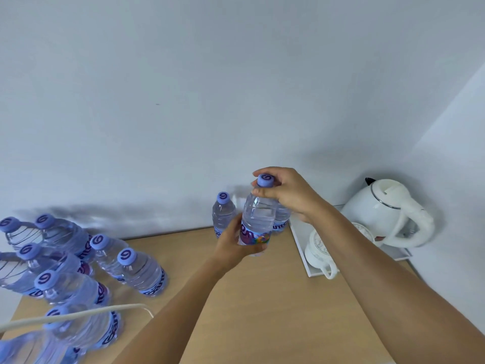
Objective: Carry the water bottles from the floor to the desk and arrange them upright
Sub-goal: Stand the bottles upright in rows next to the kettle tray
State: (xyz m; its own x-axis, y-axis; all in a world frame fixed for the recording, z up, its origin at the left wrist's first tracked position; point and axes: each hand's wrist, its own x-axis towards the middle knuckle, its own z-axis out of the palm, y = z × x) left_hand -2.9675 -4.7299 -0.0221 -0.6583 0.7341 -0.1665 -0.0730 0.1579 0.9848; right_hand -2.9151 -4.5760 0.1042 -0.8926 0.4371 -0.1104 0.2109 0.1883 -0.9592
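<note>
Pale blue-white walls meet in a corner behind a light wooden desk (262, 298).

Held item: one clear water bottle (258, 216) with a lilac cap (265, 180), upright, above the desk's rear centre. The right hand (286, 193) pinches the neck just below the cap with curled fingers. The left hand (233, 245) wraps the lower body over the label. The bottle contains clear water to the shoulder. Whether its base touches the desk cannot be determined.

Adjacent to the grip: two further bottles stand upright against the wall. One (222, 214) is just left of the held bottle; the other (282, 219) is directly behind it, mostly hidden.

Far left of the grip: a cluster of bottles (78, 271), at least eight caps countable, upright at the desk's left end; the nearest are blurred. A white cord (78, 315) crosses in front of them.

Markings: each cap carries a dark "G" swirl. Labels are purple and blue; the wording is only partly legible.

Right of the grip: one white tray (301, 245) holding one white electric kettle (385, 211) and one white cup (319, 249) lying on its side.
</note>
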